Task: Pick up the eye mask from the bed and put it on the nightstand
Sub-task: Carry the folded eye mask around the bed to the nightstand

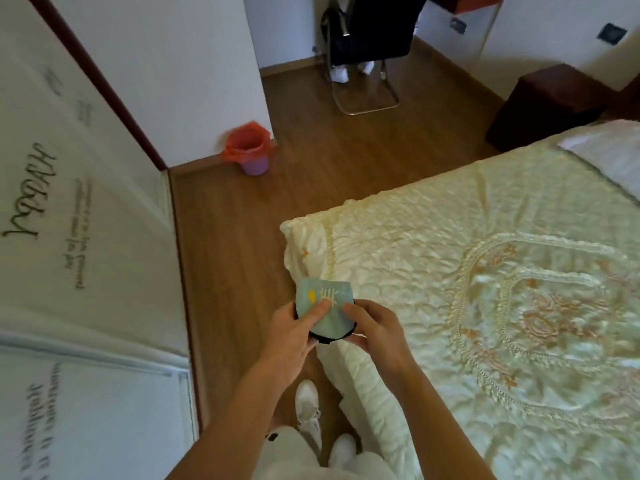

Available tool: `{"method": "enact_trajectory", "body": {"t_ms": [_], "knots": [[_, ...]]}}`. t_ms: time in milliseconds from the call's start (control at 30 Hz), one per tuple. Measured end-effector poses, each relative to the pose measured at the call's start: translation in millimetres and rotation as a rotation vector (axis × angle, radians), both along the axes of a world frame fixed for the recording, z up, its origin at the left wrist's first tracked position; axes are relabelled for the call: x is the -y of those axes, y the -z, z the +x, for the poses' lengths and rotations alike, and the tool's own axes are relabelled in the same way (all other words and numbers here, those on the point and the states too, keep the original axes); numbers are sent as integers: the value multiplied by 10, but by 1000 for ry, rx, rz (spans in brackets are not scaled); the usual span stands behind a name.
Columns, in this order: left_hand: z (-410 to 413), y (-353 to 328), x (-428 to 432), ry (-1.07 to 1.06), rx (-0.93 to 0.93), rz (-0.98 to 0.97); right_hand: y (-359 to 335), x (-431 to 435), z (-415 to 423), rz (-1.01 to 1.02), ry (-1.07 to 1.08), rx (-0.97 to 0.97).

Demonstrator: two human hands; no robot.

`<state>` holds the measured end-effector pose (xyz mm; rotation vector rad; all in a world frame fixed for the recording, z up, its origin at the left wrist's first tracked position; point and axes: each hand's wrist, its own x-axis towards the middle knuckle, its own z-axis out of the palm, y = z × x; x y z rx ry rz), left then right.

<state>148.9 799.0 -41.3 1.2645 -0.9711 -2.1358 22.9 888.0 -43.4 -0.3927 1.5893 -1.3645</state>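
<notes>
One eye mask (pixel 323 308), pinched between left hand (pixel 294 336) and right hand (pixel 375 329), both closed on it, above the corner of one bed (pixel 485 271). One nightstand (pixel 547 105) far side. One bin (pixel 251 148), one chair (pixel 367 46), wood floor (pixel 242 237).

You stand at the near corner of the quilted, embroidered cream bed (pixel 485 271), which spreads to your right, with the tall white lettered wardrobe doors (pixel 69 202) close on your left and a strip of brown wooden plank floor (pixel 235 254) between them. Your left hand (pixel 291 336) and right hand (pixel 375 329) hold the pale green fabric eye mask (pixel 323 303) together just over that bed corner. Ahead on the floor, the small purple bin with a red bag liner (pixel 251 150) sits against the wall, the black metal-framed chair (pixel 367 46) stands farther back, and the dark brown wooden nightstand (pixel 547 105) sits beyond the bed's far side, at the right
</notes>
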Motion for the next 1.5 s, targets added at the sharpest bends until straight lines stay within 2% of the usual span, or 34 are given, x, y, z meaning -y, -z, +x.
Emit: {"method": "enact_trajectory", "body": {"t_ms": [233, 567, 800, 1067, 1267, 1500], "knots": [[626, 21, 102, -252, 13, -11, 27, 433, 458, 16, -231, -23], [1054, 200, 718, -385, 15, -25, 159, 1263, 814, 29, -384, -10], [1270, 288, 1884, -425, 12, -17, 187, 2517, 1012, 42, -421, -66], [1657, 191, 3447, -448, 4, -62, 129, 4038, 1302, 44, -449, -275], [1681, 245, 4198, -442, 24, -50, 162, 4834, 1375, 35, -476, -203], [1396, 352, 5139, -432, 30, -36, 328, 5740, 1057, 63, -439, -172]]}}
